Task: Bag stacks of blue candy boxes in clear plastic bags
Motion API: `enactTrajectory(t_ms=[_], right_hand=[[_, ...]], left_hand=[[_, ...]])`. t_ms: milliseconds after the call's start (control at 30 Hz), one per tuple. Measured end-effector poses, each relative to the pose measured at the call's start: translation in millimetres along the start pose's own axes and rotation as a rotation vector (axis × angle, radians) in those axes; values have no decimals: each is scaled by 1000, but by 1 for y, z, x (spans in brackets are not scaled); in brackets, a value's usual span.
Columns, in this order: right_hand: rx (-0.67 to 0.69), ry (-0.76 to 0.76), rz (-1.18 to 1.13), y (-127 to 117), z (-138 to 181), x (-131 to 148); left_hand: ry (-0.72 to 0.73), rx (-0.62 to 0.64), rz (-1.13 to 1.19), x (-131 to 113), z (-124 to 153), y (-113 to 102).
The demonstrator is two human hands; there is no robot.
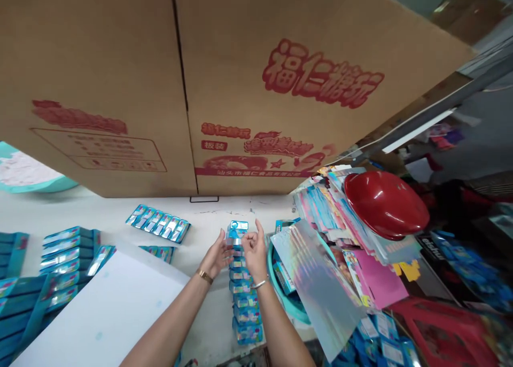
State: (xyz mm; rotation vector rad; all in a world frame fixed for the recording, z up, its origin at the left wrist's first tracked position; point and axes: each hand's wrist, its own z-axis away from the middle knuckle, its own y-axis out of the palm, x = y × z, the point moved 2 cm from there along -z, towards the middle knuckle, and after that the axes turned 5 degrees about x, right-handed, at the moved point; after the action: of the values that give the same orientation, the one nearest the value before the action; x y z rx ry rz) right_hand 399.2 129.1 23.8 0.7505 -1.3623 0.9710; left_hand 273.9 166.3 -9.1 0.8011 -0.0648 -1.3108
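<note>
A row of small blue packets point(243, 297) runs down the white table toward me. My left hand point(218, 256) and my right hand point(253, 252) meet over its far end, fingers curled around one blue packet point(236, 233) that they hold between them. A gold bracelet sits on my left wrist and a silver bangle on my right.
A big brown carton point(224, 84) with red print stands at the back. Blue packet stacks point(52, 271) lie left, another row point(158, 223) further back. A white sheet point(108, 313) lies near left. Right are a teal basin point(280, 292), holographic sheets point(316, 281), colourful cards and a red bowl point(385, 201).
</note>
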Motion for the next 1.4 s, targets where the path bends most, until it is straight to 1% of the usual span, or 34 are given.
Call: enactTrajectory(t_ms=[33, 67, 167, 267, 333, 400, 500, 633, 800, 933, 1067, 1167, 1300, 1400], right_hand=[[2, 12, -1, -1, -5, -3], [3, 20, -1, -2, -9, -7], [8, 33, 16, -2, -23, -18], [-24, 38, 78, 2, -37, -33], [-59, 19, 188, 7, -47, -46], [-81, -8, 335, 11, -56, -58], [-100, -55, 526, 15, -66, -71], [-124, -116, 701, 16, -74, -75], [-117, -114, 745, 16, -79, -79], [-118, -125, 746, 14, -82, -87], [-69, -141, 695, 14, -85, -95], [-46, -136, 678, 14, -85, -98], [-24, -146, 722, 14, -85, -101], [-26, -179, 745, 14, -84, -103]], left_hand=[[19, 21, 10, 2, -7, 0], [75, 26, -1, 3, -13, 0], [294, -44, -82, 5, -33, -2], [495, -202, -269, 2, -53, -5], [633, -320, -443, -4, -66, -5], [723, -421, -584, -11, -77, -5], [733, -510, -709, -18, -93, -7], [681, -574, -852, -21, -105, -10], [649, -568, -971, -24, -112, -11], [647, -559, -995, -24, -116, -11], [646, -548, -947, -21, -120, -15], [656, -523, -853, -18, -125, -19], [655, -448, -637, -8, -138, -26], [618, -390, -447, 4, -151, -30]])
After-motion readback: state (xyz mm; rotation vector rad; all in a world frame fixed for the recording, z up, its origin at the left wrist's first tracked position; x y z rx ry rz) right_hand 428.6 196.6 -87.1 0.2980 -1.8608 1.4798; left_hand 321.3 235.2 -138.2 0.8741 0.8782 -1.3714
